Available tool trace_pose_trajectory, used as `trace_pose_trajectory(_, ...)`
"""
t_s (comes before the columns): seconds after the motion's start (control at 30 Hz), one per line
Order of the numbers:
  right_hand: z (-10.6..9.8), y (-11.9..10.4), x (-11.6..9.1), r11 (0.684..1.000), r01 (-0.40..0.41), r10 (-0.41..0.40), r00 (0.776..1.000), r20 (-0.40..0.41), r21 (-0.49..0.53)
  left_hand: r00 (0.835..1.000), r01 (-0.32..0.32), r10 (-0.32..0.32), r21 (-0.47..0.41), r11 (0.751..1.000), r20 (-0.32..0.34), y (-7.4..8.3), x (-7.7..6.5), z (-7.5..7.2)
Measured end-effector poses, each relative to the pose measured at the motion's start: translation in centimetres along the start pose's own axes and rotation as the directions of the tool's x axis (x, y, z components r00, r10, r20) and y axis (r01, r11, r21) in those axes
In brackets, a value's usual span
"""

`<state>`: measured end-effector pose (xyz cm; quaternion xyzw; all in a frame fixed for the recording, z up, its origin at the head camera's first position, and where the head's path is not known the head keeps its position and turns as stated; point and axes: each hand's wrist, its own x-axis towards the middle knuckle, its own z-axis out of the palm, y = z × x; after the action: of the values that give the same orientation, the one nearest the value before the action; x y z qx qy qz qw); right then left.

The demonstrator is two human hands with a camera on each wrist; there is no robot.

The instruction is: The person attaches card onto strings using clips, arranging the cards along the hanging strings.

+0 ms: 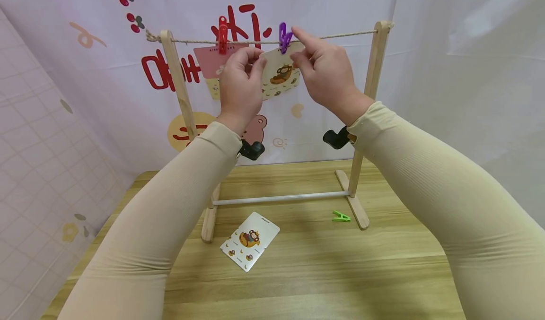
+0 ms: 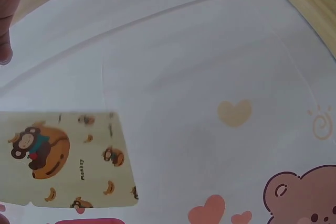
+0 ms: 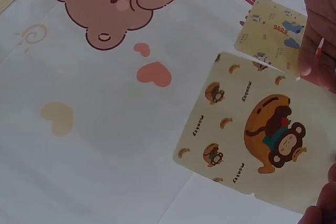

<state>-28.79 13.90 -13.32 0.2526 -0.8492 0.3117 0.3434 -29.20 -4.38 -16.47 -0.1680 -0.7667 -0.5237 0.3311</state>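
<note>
A cream card with a monkey on a banana (image 1: 278, 76) hangs from the rope (image 1: 336, 36) under a purple clothespin (image 1: 284, 38). My left hand (image 1: 241, 81) pinches this card's left edge near the top between thumb and forefinger. Beside the clothespin, my right hand (image 1: 329, 69) has its forefinger stretched up toward the rope and its thumb near the card's right edge. The card's lower part (image 2: 100, 166) shows in the left wrist view. A pink and yellow card (image 1: 208, 67) hangs to the left from a red clothespin (image 1: 223, 35), partly hidden behind my left hand.
The rope runs between two wooden posts (image 1: 373, 69), joined low down by a white rod (image 1: 281, 198). On the wooden table (image 1: 306, 272) lie another monkey card (image 1: 251, 239) and a green clothespin (image 1: 341, 216). A printed cloth (image 1: 306, 135) hangs behind the rack.
</note>
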Motion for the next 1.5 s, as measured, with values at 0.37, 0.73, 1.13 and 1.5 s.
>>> trace_pose_trajectory(0.37,-0.1,0.4,-1.0,0.998,0.04,-0.038,0.998,-0.044,0.057,0.999,0.012,-0.014,-0.043,0.999,-0.052,0.5,0.3,0.0)
trace_pose_trajectory(0.73,-0.5,1.2,-2.9,0.994,0.085,-0.08,0.994,-0.074,0.068,0.998,-0.045,0.045,0.003,0.999,-0.053,0.3,-0.8,-0.8)
trace_pose_trajectory(1.13,-1.0,3.7,-6.8,0.993,0.115,-0.115,0.993,0.001,-0.022,0.965,-0.255,0.238,0.165,0.953,0.113,-1.9,-3.9,-2.9)
trace_pose_trajectory(1.5,-0.7,7.0,-11.4,0.995,0.023,0.014,0.936,0.351,-0.099,0.831,-0.366,0.147,0.328,0.871,0.537,-5.9,-8.4,-4.5)
